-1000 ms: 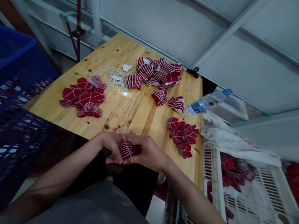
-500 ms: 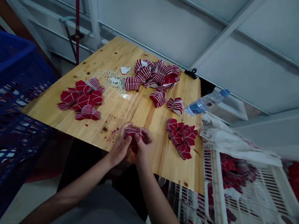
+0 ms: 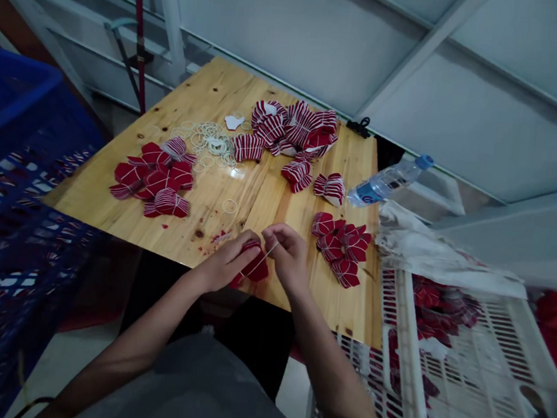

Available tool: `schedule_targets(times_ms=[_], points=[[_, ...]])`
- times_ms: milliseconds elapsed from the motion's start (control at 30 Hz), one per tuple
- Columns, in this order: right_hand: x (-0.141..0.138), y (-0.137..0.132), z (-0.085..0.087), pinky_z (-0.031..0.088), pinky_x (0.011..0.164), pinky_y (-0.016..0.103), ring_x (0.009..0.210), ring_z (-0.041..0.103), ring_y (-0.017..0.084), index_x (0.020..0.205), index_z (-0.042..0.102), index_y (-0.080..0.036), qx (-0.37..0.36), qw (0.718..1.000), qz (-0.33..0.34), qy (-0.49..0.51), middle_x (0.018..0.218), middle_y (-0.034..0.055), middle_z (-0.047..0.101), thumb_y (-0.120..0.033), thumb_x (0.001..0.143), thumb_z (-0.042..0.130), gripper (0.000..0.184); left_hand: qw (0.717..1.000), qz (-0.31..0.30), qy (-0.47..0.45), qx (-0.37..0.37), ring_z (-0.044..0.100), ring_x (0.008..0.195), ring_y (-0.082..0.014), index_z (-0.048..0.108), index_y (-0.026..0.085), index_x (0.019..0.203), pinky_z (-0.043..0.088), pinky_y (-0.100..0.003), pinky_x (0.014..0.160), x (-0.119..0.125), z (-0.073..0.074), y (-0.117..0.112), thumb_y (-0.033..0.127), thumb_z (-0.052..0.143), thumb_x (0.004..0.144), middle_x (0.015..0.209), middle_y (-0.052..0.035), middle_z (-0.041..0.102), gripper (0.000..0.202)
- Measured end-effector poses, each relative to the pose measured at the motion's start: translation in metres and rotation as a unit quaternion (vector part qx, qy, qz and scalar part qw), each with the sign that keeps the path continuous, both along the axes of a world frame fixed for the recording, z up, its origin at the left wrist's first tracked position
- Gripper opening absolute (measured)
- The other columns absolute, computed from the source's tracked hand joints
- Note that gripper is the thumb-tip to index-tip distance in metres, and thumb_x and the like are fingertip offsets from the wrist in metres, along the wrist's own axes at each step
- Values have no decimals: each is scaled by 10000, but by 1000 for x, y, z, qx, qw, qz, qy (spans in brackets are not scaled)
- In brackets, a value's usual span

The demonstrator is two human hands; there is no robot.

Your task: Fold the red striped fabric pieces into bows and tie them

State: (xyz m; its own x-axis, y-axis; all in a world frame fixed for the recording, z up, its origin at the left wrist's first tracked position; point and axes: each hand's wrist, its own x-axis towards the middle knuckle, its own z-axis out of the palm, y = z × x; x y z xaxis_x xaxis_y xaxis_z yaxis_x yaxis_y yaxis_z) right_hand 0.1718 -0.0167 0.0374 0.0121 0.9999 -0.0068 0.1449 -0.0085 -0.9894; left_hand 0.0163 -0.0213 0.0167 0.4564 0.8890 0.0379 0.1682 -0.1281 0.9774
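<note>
At the table's near edge my left hand (image 3: 226, 261) is closed around a stack of red cut pieces (image 3: 256, 268), its thumb pressed on top. My right hand (image 3: 287, 254) pinches a pale rubber band (image 3: 269, 251) and pulls it taut from the stack. A single rubber band (image 3: 229, 206) lies just beyond my hands. Farther back is a loose heap of rubber bands (image 3: 213, 142). Red banded bundles (image 3: 154, 178) are grouped at the left, and more red bundles (image 3: 339, 246) at the right. Striped red-and-white bundles (image 3: 295, 130) are piled at the back.
A blue plastic basket (image 3: 12, 111) stands left of the wooden table (image 3: 216, 229). A water bottle (image 3: 389, 181) lies by the right edge, near a black binder clip (image 3: 358, 127). White slatted crates (image 3: 411, 372) holding red pieces are at the right.
My right hand has moved right, away from my left, stretching the rubber band out from the stack. My left hand still holds the red pieces, which now show more of their flat face.
</note>
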Motion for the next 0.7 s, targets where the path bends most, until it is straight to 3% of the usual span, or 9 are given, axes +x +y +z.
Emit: schedule_targets(times_ms=[133,233,300,333,400,467,567,633,700], points=[[23,25,28,258,494,235,512,341,86,589,537,-174,-97,955,264,-96,528,-54,401,-403,792,623,318,995,-97,-4,-28,567,895,-172,548,196,1012,451,-299,820,-11,0,3,415,434,945,943,-19,604,256],[36,35,39,220,465,237,456,293,65,478,456,-177,-236,817,521,-74,460,-62,360,-368,762,656,397,986,-147,-17,-75,576,890,-180,575,184,1027,461,-304,806,-15,-6,-2,436,481,916,961,-37,622,290],[37,30,37,212,439,238,405,276,60,458,444,-187,-300,754,582,54,405,-68,344,-415,752,660,431,984,-140,-37,-107,585,848,-182,596,184,993,469,-304,778,-16,-10,-8,456,487,906,923,-45,634,306],[35,23,34,211,426,237,381,264,59,476,480,-184,-305,758,561,132,389,-65,366,-443,753,655,417,984,-129,-52,-115,591,839,-185,607,189,988,472,-306,775,-17,-11,-11,463,485,905,913,-49,642,311],[28,6,25,221,397,230,333,222,53,679,655,-170,-261,834,399,277,449,-41,537,-479,798,585,339,987,-94,-77,-108,606,862,-196,625,206,1006,478,-311,795,-19,-11,-16,461,489,906,931,-56,657,306],[19,-10,15,266,378,224,332,223,40,1038,706,-215,-192,893,268,306,850,30,755,-436,810,578,342,993,-55,-75,-77,606,899,-200,624,217,1021,473,-314,834,-21,-9,-17,436,489,915,957,-54,656,278],[11,-24,1,495,527,284,485,547,95,1254,635,-311,-58,964,176,189,1302,58,644,-354,835,612,422,999,-29,-22,-27,585,883,-189,590,211,983,465,-314,850,-24,-2,-17,386,467,935,938,-44,629,220],[8,-27,-6,559,768,374,811,707,194,1222,663,-327,33,988,127,84,1294,41,647,-314,865,624,359,999,-35,4,-5,580,869,-186,564,208,978,466,-314,836,-24,4,-18,359,447,943,933,-44,623,195],[7,-27,-10,531,908,445,1015,697,255,1175,691,-330,91,993,77,18,1196,33,702,-288,856,664,323,999,-40,12,9,595,927,-198,546,212,1029,465,-323,852,-22,9,-19,346,449,942,996,-56,635,187]])
